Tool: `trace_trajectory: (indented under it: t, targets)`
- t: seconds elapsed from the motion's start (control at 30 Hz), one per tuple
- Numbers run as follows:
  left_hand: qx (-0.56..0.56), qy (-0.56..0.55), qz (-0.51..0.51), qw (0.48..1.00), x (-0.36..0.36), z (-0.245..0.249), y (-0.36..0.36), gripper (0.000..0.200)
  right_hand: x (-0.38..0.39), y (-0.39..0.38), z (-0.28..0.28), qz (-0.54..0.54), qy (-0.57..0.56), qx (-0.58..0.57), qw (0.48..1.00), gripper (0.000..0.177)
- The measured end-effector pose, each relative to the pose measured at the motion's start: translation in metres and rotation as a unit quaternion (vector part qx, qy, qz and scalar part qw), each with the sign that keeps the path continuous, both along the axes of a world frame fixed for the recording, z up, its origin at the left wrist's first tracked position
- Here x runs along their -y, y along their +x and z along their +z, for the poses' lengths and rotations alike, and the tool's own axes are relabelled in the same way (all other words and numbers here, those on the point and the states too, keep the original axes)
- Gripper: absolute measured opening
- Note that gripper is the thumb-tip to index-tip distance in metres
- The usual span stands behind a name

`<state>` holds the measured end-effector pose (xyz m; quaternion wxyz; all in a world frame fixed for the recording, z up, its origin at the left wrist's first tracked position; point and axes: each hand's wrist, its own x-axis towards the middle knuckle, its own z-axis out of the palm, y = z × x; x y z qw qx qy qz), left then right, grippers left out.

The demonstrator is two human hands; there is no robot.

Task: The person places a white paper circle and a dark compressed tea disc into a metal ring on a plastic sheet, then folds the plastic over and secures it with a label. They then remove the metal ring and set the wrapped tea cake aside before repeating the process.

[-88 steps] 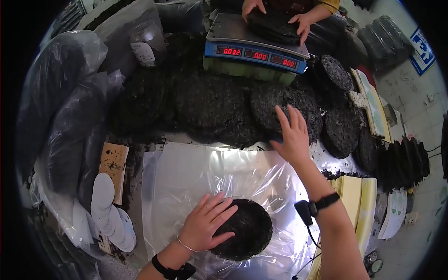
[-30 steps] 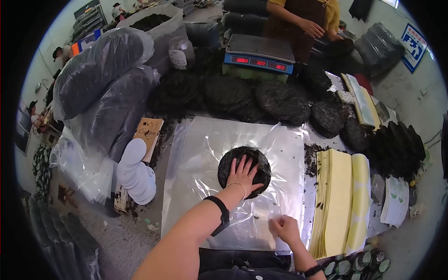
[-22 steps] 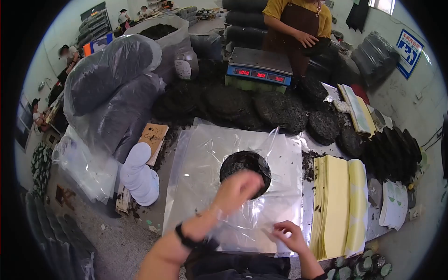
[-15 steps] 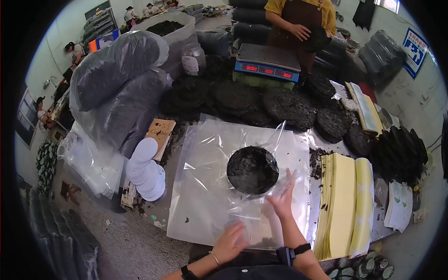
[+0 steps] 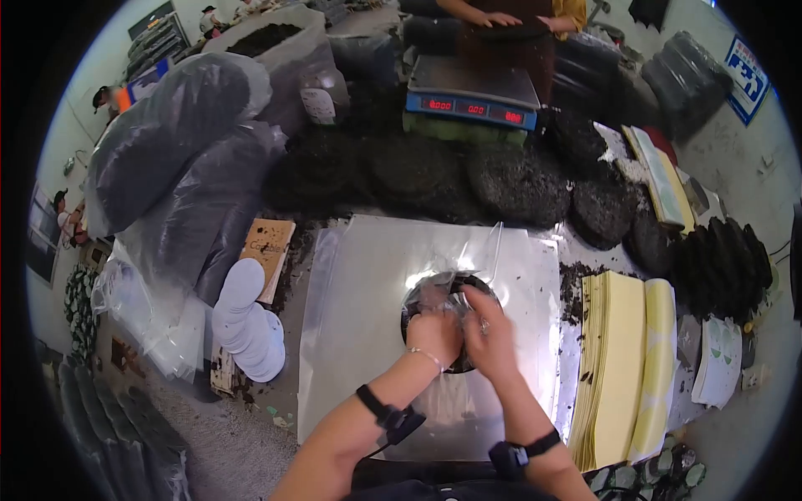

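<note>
A round dark pressed cake (image 5: pixel 413 302) lies on a stack of clear plastic sheets (image 5: pixel 359 334), and both my hands cover most of its middle. Clear plastic film (image 5: pixel 436 294) is bunched up over the cake. My left hand (image 5: pixel 434 336) is closed on this film, its fingertips partly hidden. Close beside it, my right hand (image 5: pixel 491 334) curls its fingers round the gathered film at the cake's right side; motion blurs them slightly. One upright fold of film (image 5: pixel 494 250) stands behind the cake.
Several dark round cakes (image 5: pixel 518 188) line the table's back, before a blue digital scale (image 5: pixel 472 92). A co-worker's hands (image 5: pixel 501 20) are behind it. Yellow paper sheets (image 5: pixel 614 359) lie right; white paper discs (image 5: pixel 244 313), a cardboard piece (image 5: pixel 267 250) and bagged stacks (image 5: pixel 167 142) stand left.
Both hands have moved forward and inward over the dark cake, and the spread film is now gathered above it. The view has shifted slightly. The co-worker's hands have moved left.
</note>
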<state>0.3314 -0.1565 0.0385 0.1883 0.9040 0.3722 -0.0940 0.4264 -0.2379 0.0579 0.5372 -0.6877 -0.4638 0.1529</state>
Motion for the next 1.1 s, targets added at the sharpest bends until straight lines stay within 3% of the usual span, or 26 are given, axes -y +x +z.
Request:
trace_trajectory:
  t: [0.03, 0.07, 0.1, 0.13, 0.2, 0.23, 0.27, 0.33, 0.4, 0.43, 0.47, 0.53, 0.57, 0.67, 0.73, 0.77, 0.8, 0.87, 0.9, 0.97, 1.1]
  targets:
    - [0.058, 0.052, -0.034, 0.996, 0.006, -0.013, -0.019, 0.040, -0.008, -0.002, -0.040, 0.041, -0.121, 0.157, 0.979, 0.041]
    - [0.183, 0.035, -0.053, 0.981, 0.009, -0.007, -0.049, 0.050, -0.010, -0.006, -0.044, 0.017, -0.197, 0.193, 0.961, 0.047]
    - [0.307, 0.021, -0.070, 0.949, 0.004, 0.007, -0.073, 0.063, -0.010, -0.010, -0.048, 0.016, -0.202, 0.258, 0.945, 0.049]
    - [0.307, 0.023, -0.076, 0.948, -0.011, 0.013, -0.080, 0.063, -0.011, -0.012, -0.055, 0.014, -0.204, 0.323, 0.924, 0.050]
    - [0.425, 0.093, 0.136, 0.890, -0.025, 0.012, -0.095, 0.096, -0.014, -0.007, -0.060, 0.027, -0.235, 0.360, 0.903, 0.052]
    - [0.410, 0.078, 0.144, 0.897, -0.036, -0.001, -0.091, 0.096, -0.013, -0.003, -0.055, 0.069, -0.239, 0.349, 0.904, 0.053]
    - [0.397, -0.142, 0.132, 0.897, -0.062, -0.018, -0.075, 0.103, -0.010, 0.000, -0.050, 0.112, -0.238, 0.341, 0.903, 0.054]
    - [0.421, -0.210, -0.059, 0.881, -0.094, -0.013, -0.035, 0.109, -0.014, 0.009, -0.048, 0.106, -0.202, 0.317, 0.920, 0.047]
    - [0.387, -0.160, -0.144, 0.897, -0.080, 0.005, -0.012, 0.099, -0.006, 0.016, -0.041, 0.151, -0.228, 0.226, 0.935, 0.037]
    - [0.432, -0.139, -0.129, 0.882, -0.074, -0.009, -0.017, 0.072, -0.005, 0.024, -0.046, 0.176, -0.180, 0.214, 0.944, 0.026]
    - [0.432, -0.147, -0.129, 0.880, -0.067, -0.015, -0.026, 0.072, 0.002, 0.026, -0.044, 0.174, -0.187, 0.212, 0.943, 0.026]
    - [0.452, -0.012, -0.204, 0.868, -0.065, -0.011, -0.038, 0.044, 0.010, 0.023, -0.034, 0.190, -0.122, 0.233, 0.946, 0.028]
    - [0.462, 0.032, -0.199, 0.864, -0.063, -0.004, -0.037, 0.027, 0.009, 0.019, -0.033, 0.121, -0.041, 0.228, 0.965, 0.026]
    - [0.445, -0.029, -0.265, 0.855, -0.068, -0.018, -0.036, 0.026, 0.021, 0.013, -0.050, -0.016, 0.105, 0.204, 0.973, 0.048]
    - [0.400, -0.027, -0.277, 0.873, -0.065, -0.016, -0.033, 0.030, 0.006, 0.017, -0.030, 0.062, -0.099, 0.195, 0.974, 0.043]
    - [0.360, 0.011, -0.261, 0.896, -0.062, -0.017, -0.027, 0.033, 0.007, 0.013, -0.032, 0.070, -0.163, 0.236, 0.955, 0.050]
    - [0.319, 0.051, -0.244, 0.915, -0.059, -0.018, -0.023, 0.035, 0.007, 0.010, -0.039, 0.071, -0.156, 0.236, 0.956, 0.050]
    - [0.297, 0.058, -0.238, 0.923, -0.053, -0.021, -0.029, 0.044, 0.007, 0.004, -0.051, 0.072, -0.201, 0.333, 0.918, 0.063]
    - [0.263, 0.059, -0.242, 0.932, -0.050, -0.015, -0.032, 0.047, 0.009, 0.003, -0.049, 0.091, -0.217, 0.321, 0.918, 0.073]
    - [0.232, 0.075, -0.250, 0.937, -0.043, -0.003, -0.035, 0.050, 0.008, -0.002, -0.043, 0.090, -0.209, 0.326, 0.918, 0.075]
    - [0.241, -0.012, -0.178, 0.954, -0.025, 0.011, -0.040, 0.062, 0.016, -0.001, -0.044, 0.103, -0.223, 0.335, 0.910, 0.078]
